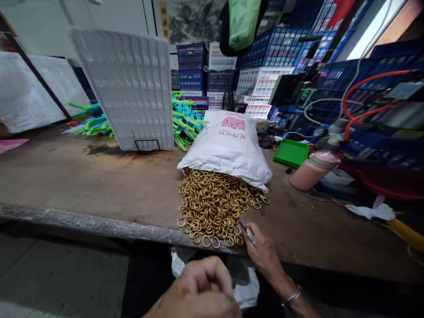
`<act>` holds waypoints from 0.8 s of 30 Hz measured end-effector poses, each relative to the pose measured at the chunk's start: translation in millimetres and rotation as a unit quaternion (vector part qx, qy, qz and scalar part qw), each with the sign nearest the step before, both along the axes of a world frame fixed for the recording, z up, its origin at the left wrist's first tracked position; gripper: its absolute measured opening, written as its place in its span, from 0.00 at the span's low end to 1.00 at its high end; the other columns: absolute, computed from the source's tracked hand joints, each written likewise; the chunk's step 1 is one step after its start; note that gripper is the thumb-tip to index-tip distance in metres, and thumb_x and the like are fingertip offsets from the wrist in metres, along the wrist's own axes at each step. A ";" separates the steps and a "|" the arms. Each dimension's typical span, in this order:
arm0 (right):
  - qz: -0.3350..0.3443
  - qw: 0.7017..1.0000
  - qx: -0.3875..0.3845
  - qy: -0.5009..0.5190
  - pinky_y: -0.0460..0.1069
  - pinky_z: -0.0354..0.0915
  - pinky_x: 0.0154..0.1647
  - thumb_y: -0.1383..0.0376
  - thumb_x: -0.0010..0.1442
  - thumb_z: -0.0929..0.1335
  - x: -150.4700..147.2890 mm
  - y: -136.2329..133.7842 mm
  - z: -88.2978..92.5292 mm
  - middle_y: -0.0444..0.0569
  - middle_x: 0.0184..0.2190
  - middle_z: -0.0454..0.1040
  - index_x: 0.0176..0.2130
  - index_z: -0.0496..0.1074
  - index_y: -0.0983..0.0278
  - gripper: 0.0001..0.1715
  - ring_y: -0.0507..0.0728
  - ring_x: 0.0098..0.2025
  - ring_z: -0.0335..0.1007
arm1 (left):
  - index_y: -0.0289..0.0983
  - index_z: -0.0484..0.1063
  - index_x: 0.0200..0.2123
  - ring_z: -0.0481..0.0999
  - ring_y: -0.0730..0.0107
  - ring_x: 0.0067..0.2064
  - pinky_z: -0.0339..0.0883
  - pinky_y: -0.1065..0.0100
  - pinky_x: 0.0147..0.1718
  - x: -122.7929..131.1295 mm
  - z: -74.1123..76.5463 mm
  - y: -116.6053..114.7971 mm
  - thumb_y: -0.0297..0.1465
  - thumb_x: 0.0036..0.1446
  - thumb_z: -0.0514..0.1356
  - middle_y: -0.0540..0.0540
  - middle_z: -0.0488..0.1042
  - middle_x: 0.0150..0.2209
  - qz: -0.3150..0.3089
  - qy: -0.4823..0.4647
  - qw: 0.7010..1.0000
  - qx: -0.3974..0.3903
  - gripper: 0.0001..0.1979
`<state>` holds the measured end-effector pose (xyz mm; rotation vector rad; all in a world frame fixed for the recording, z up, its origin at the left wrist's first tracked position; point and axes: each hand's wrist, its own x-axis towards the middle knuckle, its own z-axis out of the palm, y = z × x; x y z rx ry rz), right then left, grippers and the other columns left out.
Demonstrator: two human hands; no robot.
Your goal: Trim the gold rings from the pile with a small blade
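A heap of gold-coloured rings (pixel 212 203) spills from the mouth of a white woven sack (pixel 215 152) toward the table's front edge. At the right side of the heap is my right hand (pixel 265 249), closed around a small tool with a dark tip and a pale part (pixel 251 235); its tip is close to the outermost rings. My left hand (pixel 202 289) is large and near at the bottom of the view, in front of the table edge. Its fingers are curled shut, and whatever they may hold is hidden.
A ribbed white plastic panel (pixel 132 88) stands upright at left on a wire stand, before bright green and teal items (pixel 185 117). Right of the sack are a green tray (pixel 291 152) and a pink bottle (pixel 309 172). Stacked crates (pixel 192 66) fill the back.
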<state>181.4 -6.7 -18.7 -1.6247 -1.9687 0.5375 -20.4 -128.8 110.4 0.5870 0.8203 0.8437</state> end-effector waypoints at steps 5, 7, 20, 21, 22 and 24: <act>0.054 0.999 -0.002 -0.001 0.47 0.60 0.28 0.62 0.55 0.57 2.6 13.1 -3.6 0.48 0.25 0.71 0.35 0.65 0.62 0.12 0.55 0.26 0.68 | 0.37 0.66 0.35 0.53 0.85 0.11 0.41 0.79 0.09 -9.1 -57.4 22.6 0.32 0.45 0.59 0.51 0.70 0.21 0.114 -0.058 0.990 -0.067 0.11; 0.078 0.997 -0.008 -0.005 0.47 0.61 0.29 0.63 0.55 0.57 -1.3 15.2 -6.5 0.49 0.27 0.72 0.36 0.65 0.62 0.12 0.55 0.28 0.68 | 0.36 0.67 0.34 0.55 0.84 0.14 0.42 0.80 0.10 -11.8 -80.4 21.9 0.31 0.44 0.60 0.52 0.68 0.21 0.149 -0.074 0.981 -0.099 0.11; 0.045 0.998 -0.020 -0.031 0.46 0.58 0.26 0.64 0.55 0.57 -16.4 12.5 -2.4 0.46 0.22 0.68 0.30 0.65 0.62 0.10 0.54 0.25 0.64 | 0.33 0.63 0.20 0.60 0.81 0.15 0.51 0.79 0.10 11.5 -112.9 40.5 0.41 0.45 0.61 0.52 0.64 0.16 0.119 0.005 0.992 -0.044 0.17; 0.033 0.999 -0.028 -0.003 0.46 0.58 0.26 0.62 0.55 0.57 -18.3 11.2 0.7 0.45 0.22 0.68 0.31 0.65 0.62 0.11 0.53 0.24 0.64 | 0.34 0.62 0.21 0.58 0.82 0.15 0.51 0.80 0.10 12.7 -111.4 44.3 0.42 0.46 0.60 0.53 0.63 0.16 0.128 0.021 0.991 -0.028 0.17; 0.027 0.999 -0.031 0.028 0.46 0.59 0.26 0.60 0.55 0.57 -20.8 8.9 4.6 0.45 0.22 0.68 0.31 0.64 0.63 0.12 0.53 0.25 0.64 | 0.34 0.62 0.22 0.58 0.82 0.15 0.50 0.80 0.10 13.8 -109.8 48.2 0.43 0.46 0.60 0.54 0.63 0.17 0.138 0.038 0.990 -0.014 0.17; 0.036 0.995 -0.031 0.085 0.45 0.60 0.27 0.58 0.56 0.57 -28.2 1.3 13.7 0.45 0.24 0.68 0.32 0.64 0.63 0.13 0.52 0.26 0.64 | 0.35 0.62 0.28 0.58 0.82 0.15 0.50 0.80 0.10 15.9 -106.8 55.3 0.43 0.46 0.60 0.55 0.64 0.19 0.149 0.069 0.986 0.009 0.17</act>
